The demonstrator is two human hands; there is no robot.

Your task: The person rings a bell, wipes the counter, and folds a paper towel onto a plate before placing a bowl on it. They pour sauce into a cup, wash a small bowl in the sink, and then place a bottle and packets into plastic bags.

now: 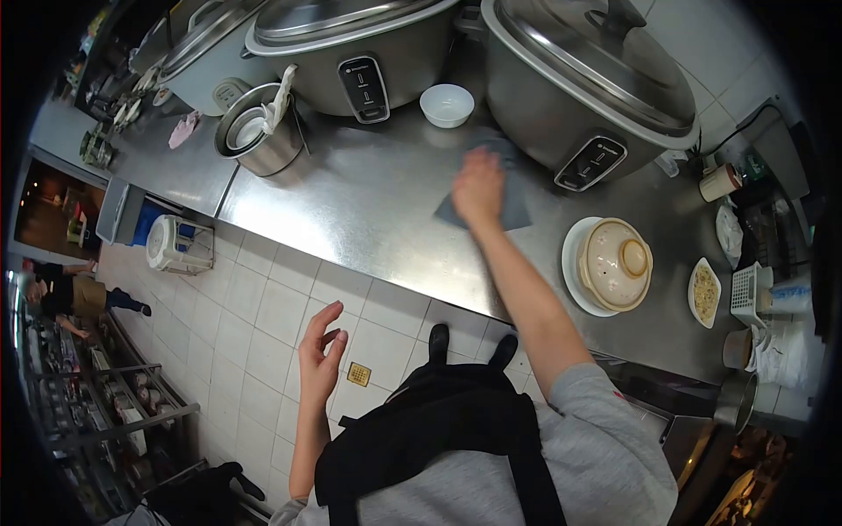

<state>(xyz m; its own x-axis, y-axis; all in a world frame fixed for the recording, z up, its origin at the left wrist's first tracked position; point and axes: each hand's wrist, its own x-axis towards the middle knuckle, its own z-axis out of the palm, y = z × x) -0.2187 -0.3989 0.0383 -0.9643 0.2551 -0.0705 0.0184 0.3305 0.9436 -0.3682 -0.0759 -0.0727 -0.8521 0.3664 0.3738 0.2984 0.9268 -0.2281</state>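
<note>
My right hand presses a grey-blue cloth onto the steel counter, fingers bunched on it and partly blurred. Just behind it stands a small white bowl. To the right of my right forearm sits a lidded clay pot on a white plate. My left hand hangs in front of the counter over the tiled floor, holding nothing, with thumb and fingers apart.
Large rice cookers line the back of the counter. A metal pot holding bowls stands at left. On the right are a dish of food and a white basket. A white stool and another person are further left.
</note>
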